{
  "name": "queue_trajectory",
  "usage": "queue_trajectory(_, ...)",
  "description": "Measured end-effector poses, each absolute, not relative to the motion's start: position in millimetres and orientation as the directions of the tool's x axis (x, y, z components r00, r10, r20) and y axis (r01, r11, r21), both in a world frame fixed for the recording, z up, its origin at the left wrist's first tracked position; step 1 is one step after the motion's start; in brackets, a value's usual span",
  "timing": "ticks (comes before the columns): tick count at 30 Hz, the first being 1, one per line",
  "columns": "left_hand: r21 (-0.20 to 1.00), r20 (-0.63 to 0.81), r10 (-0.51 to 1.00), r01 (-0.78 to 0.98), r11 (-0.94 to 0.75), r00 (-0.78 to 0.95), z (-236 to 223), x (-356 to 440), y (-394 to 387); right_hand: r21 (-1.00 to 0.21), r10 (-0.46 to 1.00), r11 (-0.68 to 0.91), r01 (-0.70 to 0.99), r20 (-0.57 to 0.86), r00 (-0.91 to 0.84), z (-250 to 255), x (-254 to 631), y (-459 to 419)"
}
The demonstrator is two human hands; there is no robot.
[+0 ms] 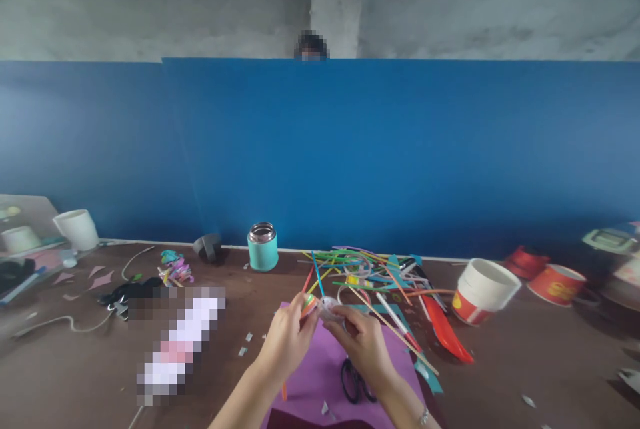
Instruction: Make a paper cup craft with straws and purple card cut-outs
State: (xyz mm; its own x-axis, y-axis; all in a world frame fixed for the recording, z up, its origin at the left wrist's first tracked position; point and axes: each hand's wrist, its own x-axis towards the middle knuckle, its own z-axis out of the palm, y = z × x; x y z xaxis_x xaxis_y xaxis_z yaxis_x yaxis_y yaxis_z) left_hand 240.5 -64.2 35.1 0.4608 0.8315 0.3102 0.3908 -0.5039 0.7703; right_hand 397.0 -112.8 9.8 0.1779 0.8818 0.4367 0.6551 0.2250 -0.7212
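Observation:
Above a purple sheet [320, 375], my two hands meet at their fingertips. My left hand [290, 332] is closed, pinching a small orange and green striped piece [309, 305]; its exact kind is too blurred to tell. My right hand [364, 342] pinches a whitish, partly see-through piece [327, 306] right beside it. A thin blue stick [319, 274] rises just behind the fingers. Black-handled scissors [351, 381] lie on the sheet under my right hand, with their blades hidden. An orange strip [284, 390] shows below my left wrist.
Behind my hands lies a heap of colourful thin sticks [345, 259]. A turquoise jar [263, 252] stands open near the blue partition [350, 149]. To the right are a red tool [445, 332] and stacked paper cups [483, 289]. A power strip [183, 342] lies left. Beyond the partition is a person's head [312, 45].

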Motion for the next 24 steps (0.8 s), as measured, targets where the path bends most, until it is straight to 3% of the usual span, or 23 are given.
queue_trajectory(5,0.591,0.257,0.829,0.598,-0.541,0.497,40.4,239.1,-69.2,-0.591,0.872,0.212,0.779,0.474,0.123,14.7,396.4,-116.1)
queue_trajectory(12,0.476,0.210,0.855,0.714,-0.513,0.474,38.4,243.2,-69.1,-0.442,0.826,0.252,0.861,0.561,0.046,14.8,393.4,-118.7)
queue_trajectory(15,0.519,0.226,0.851,0.681,-0.516,0.473,35.8,243.0,-67.9,-0.438,0.836,0.247,0.864,0.548,0.039,16.3,392.5,-119.2)
queue_trajectory(19,0.661,0.248,0.861,0.573,-0.485,0.444,35.0,238.2,-63.0,-0.473,0.855,0.177,0.863,0.509,0.104,17.3,397.7,-117.1)
queue_trajectory(24,0.781,0.272,0.876,0.441,-0.443,0.399,39.4,229.6,-53.4,-0.679,0.859,0.105,0.727,0.430,0.277,15.2,402.6,-110.8)
